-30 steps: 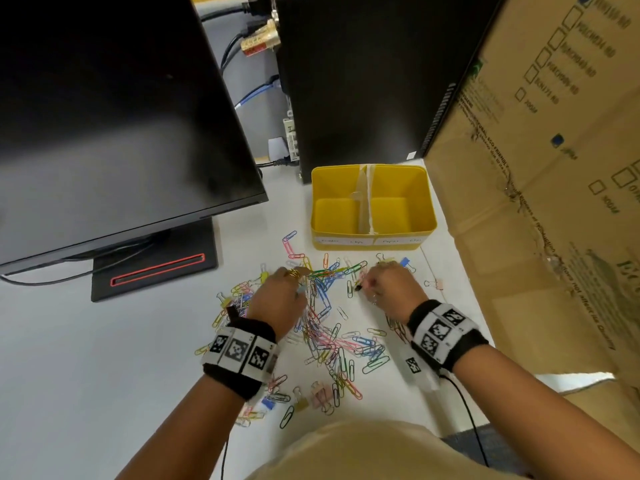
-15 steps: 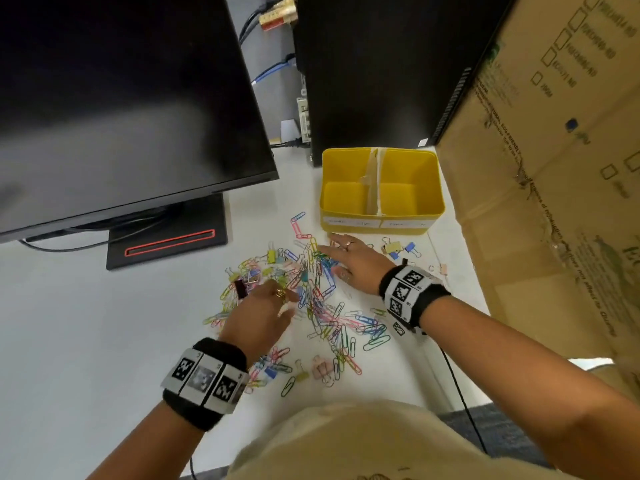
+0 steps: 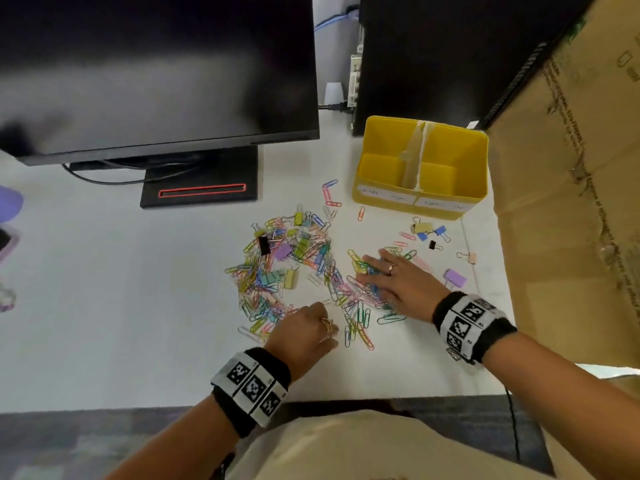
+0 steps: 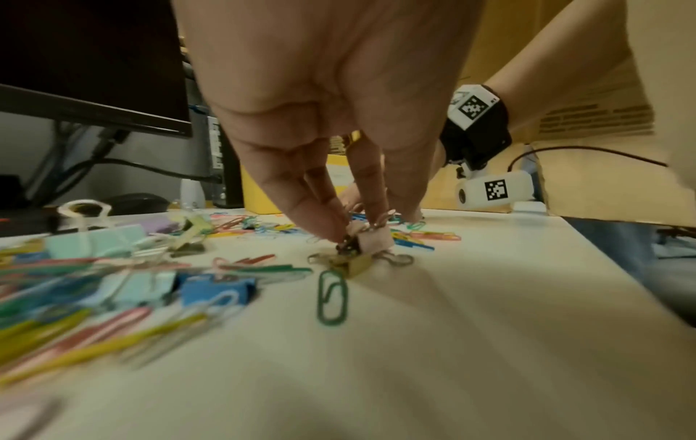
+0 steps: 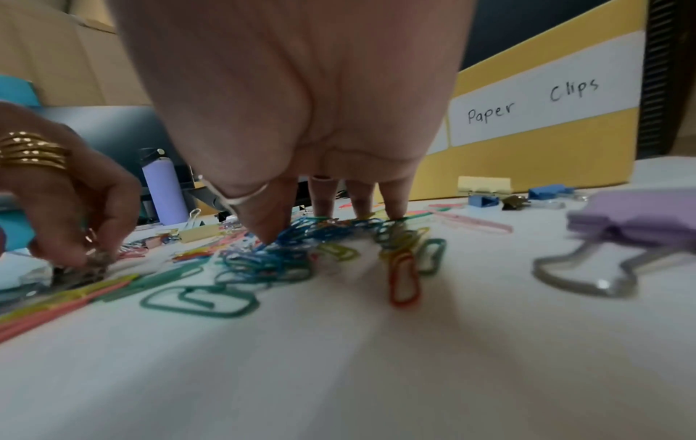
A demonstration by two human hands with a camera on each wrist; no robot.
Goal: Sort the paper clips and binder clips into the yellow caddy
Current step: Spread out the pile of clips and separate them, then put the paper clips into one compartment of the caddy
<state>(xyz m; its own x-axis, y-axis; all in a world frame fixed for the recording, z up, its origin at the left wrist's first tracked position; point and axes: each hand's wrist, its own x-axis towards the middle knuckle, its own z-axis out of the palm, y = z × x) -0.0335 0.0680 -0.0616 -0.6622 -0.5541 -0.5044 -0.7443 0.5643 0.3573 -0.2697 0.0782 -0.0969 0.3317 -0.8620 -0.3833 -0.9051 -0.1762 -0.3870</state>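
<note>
The yellow caddy [image 3: 420,202] stands at the back right, with two labelled compartments and a taped divider; its right label reads "Paper Clips" [image 5: 535,101]. Coloured paper clips and binder clips [image 3: 287,268] lie scattered in front of it. My left hand [image 3: 304,336] is near the table's front, and its fingertips [image 4: 327,229] pinch small binder clips [image 4: 371,242] against the table. My right hand [image 3: 394,282] lies flat with straight fingers [image 5: 271,220] pressing on a heap of paper clips [image 5: 301,247].
A black monitor [image 3: 156,74] and its stand [image 3: 201,192] fill the back left, with a black computer tower [image 3: 450,53] behind the caddy. A cardboard box [image 3: 571,202] walls off the right. A purple binder clip [image 3: 455,278] lies beside my right hand.
Both hands have drawn back from the caddy towards my body. The right hand opened flat and dragged paper clips along. The left hand curled onto small binder clips.
</note>
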